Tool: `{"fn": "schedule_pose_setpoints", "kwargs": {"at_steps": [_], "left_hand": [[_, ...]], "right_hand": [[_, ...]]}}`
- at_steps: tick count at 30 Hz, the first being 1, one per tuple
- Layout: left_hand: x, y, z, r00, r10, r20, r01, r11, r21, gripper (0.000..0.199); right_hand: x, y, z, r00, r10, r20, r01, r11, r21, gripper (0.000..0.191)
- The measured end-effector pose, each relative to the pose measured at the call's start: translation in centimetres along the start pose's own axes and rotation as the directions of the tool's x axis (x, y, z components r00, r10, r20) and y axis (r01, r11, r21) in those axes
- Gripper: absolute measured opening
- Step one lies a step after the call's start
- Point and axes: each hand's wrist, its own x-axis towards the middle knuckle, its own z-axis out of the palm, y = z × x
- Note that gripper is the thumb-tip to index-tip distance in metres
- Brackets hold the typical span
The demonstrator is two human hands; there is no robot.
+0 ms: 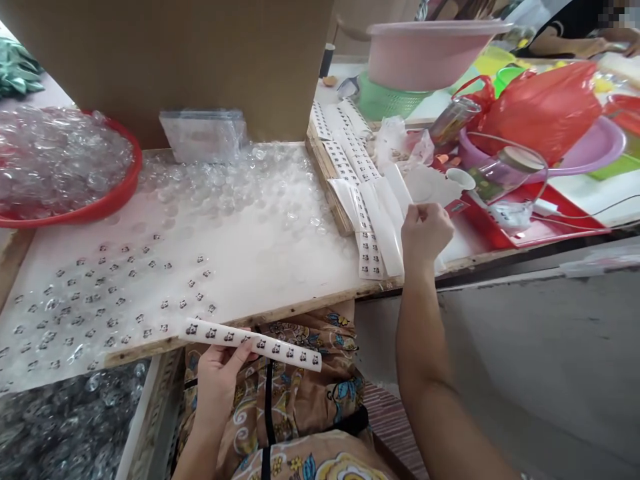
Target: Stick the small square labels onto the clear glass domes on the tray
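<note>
In my left hand (pixel 225 367) is a white sticker strip (pixel 286 351) printed with a single row of small black-and-white pandas, pinched between thumb and fingers at the table's front edge. My right hand (pixel 427 230) is closed at the end of a blank white paper strip (pixel 399 183), above other paper strips on the right; its fingertips are partly hidden. Beside it lie more panda sticker strips (pixel 370 247). On the white tabletop (pixel 260 247) at left, several clear plastic pieces (pixel 100 311) carry panda stickers. Plain clear pieces (pixel 225 177) are spread toward the back.
A red basin (pixel 133 167) heaped with clear pieces stands at left, and a dark-looking bin (pixel 75 420) of pieces sits below. A wooden divider (pixel 333 200) edges the work surface. Right are a red tray (pixel 565 227), a glass jar (pixel 515 167) and a pink basin (pixel 430 57). A cardboard panel (pixel 200 60) rises behind.
</note>
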Motion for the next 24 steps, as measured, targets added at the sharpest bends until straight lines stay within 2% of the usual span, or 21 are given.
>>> {"fn": "schedule_pose_setpoints", "kwargs": {"at_steps": [3,5,8,10,11,12,13,15,16,17,18,19,22,24], "left_hand": [[0.2,0.3,0.2,1.000,0.009,0.000,-0.009,1.000,-0.010,0.035],[0.3,0.5,0.2,1.000,0.009,-0.013,-0.010,1.000,-0.025,0.034],[0.4,0.8,0.3,0.998,0.019,-0.056,-0.021,0.999,-0.049,0.034],[0.5,1.1,0.4,0.994,0.044,-0.102,-0.050,0.997,-0.056,0.034],[0.5,1.4,0.5,0.992,0.059,-0.115,-0.066,0.996,-0.061,0.034],[0.5,1.6,0.6,0.988,0.079,-0.132,-0.089,0.994,-0.069,0.033],[0.6,2.0,0.7,0.984,0.102,-0.145,-0.113,0.991,-0.075,0.033],[0.5,2.7,0.7,0.968,0.155,-0.199,-0.173,0.982,-0.078,0.031],[0.5,3.0,0.6,0.958,0.175,-0.228,-0.198,0.977,-0.081,0.030],[0.5,3.3,0.4,0.947,0.194,-0.256,-0.224,0.971,-0.090,0.029],[0.4,3.4,0.3,0.937,0.211,-0.279,-0.247,0.964,-0.102,0.029],[0.3,3.5,0.0,0.929,0.225,-0.293,-0.268,0.956,-0.116,0.028],[-0.1,3.4,-0.5,0.920,0.251,-0.301,-0.305,0.941,-0.147,0.027],[-0.5,3.2,-0.6,0.943,0.250,-0.222,-0.283,0.950,-0.134,0.033]], "right_hand": [[1.1,2.5,1.9,0.983,0.069,0.167,-0.054,0.994,-0.094,0.021],[0.5,2.5,2.3,0.985,0.047,0.163,-0.031,0.995,-0.094,0.031],[-2.2,0.1,1.2,0.991,-0.084,0.101,0.082,0.996,0.025,0.036],[-4.9,-2.8,-0.3,0.954,-0.205,0.220,0.155,0.962,0.225,0.033],[-6.4,-4.4,-1.1,0.897,-0.285,0.339,0.158,0.921,0.357,0.032],[-8.0,-6.0,-1.9,0.793,-0.389,0.469,0.138,0.865,0.483,0.031],[-9.7,-7.5,-2.7,0.647,-0.502,0.574,0.098,0.801,0.590,0.032],[-12.9,-9.8,-3.8,0.346,-0.655,0.672,-0.020,0.710,0.703,0.040],[-14.2,-10.6,-4.1,0.234,-0.689,0.685,-0.066,0.692,0.719,0.042],[-15.4,-11.2,-4.2,0.166,-0.703,0.692,-0.103,0.685,0.721,0.039],[-16.4,-11.6,-4.2,0.128,-0.702,0.700,-0.133,0.688,0.714,0.033],[-17.1,-11.9,-4.1,0.118,-0.694,0.710,-0.157,0.693,0.703,0.025],[-18.2,-12.4,-3.6,0.134,-0.665,0.735,-0.212,0.705,0.677,0.012],[-18.6,-13.0,-3.5,0.131,-0.663,0.737,-0.234,0.702,0.673,0.010]]}}
